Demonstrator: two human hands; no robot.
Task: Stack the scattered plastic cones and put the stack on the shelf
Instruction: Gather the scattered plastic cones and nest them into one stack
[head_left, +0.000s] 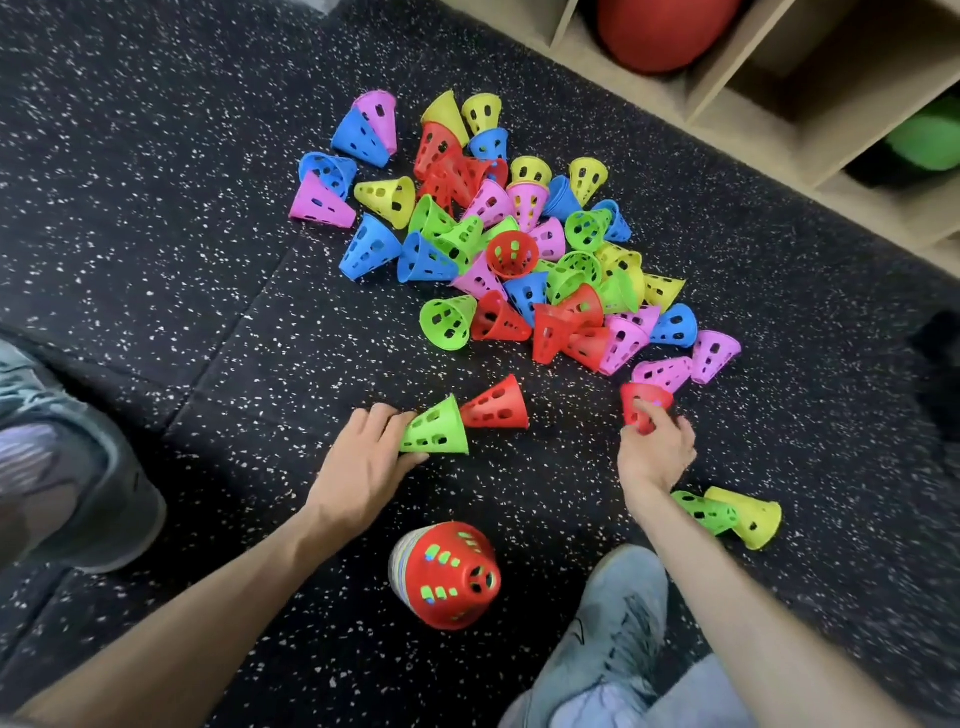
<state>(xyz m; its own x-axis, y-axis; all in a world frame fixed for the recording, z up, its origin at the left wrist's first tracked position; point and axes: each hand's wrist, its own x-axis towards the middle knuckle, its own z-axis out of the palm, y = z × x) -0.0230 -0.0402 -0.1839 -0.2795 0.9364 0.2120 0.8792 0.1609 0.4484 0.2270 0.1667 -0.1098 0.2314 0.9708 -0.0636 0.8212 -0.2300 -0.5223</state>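
Several perforated plastic cones in red, blue, green, yellow and pink lie in a heap (509, 244) on the speckled black floor. My left hand (363, 457) grips the narrow end of a green cone (436, 428) lying on its side; a red cone (496, 405) lies just beyond it. My right hand (657, 447) holds a red cone (644, 405) near the heap's near edge. A stack of nested cones (447, 574) with a red one on top stands on the floor between my arms. The wooden shelf (727, 98) runs along the top right.
A green cone (709, 512) and a yellow cone (750, 517) lie beside my right forearm. My grey shoes sit at the left (93, 499) and bottom right (608, 644). The shelf compartments hold a red ball (665, 31) and a green object (930, 140).
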